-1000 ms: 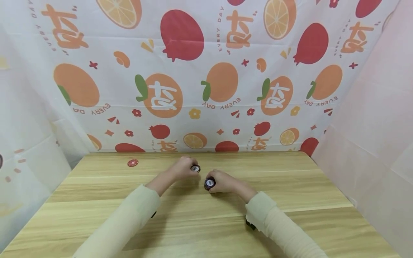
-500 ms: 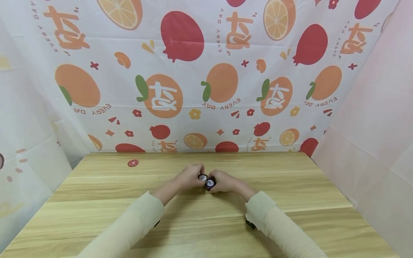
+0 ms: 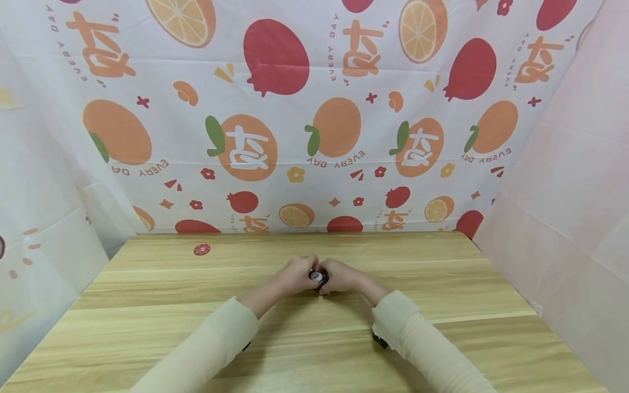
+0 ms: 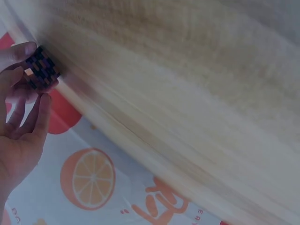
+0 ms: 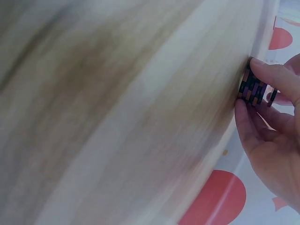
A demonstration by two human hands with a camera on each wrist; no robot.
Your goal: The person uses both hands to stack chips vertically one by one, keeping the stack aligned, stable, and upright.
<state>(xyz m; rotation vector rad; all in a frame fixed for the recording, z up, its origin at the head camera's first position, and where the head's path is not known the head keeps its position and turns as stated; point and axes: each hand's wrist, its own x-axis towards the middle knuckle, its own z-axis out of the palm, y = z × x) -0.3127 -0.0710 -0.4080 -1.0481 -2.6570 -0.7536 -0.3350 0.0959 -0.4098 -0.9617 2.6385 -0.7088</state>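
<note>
My left hand (image 3: 297,275) pinches a black poker chip (image 3: 316,276) with a white centre, just over the stack in the middle of the table. Fingers and thumb of my right hand (image 3: 342,277) grip the sides of that stack of poker chips (image 5: 252,87), dark-edged with purple and orange marks. In the right wrist view a narrow gap separates the single chip (image 5: 272,97) from the stack. The left wrist view shows the stack (image 4: 43,69) between fingertips; whether the chip touches it cannot be told from the head view.
A red poker chip (image 3: 202,249) lies flat near the back left of the wooden table (image 3: 147,305). Behind the table's far edge hangs a fruit-patterned white cloth (image 3: 290,136), and pale cloth walls (image 3: 565,218) stand at the sides.
My left hand has carried its black chip rightward and toward me, from beside the stack to right over it. My right hand has stayed on the stack.
</note>
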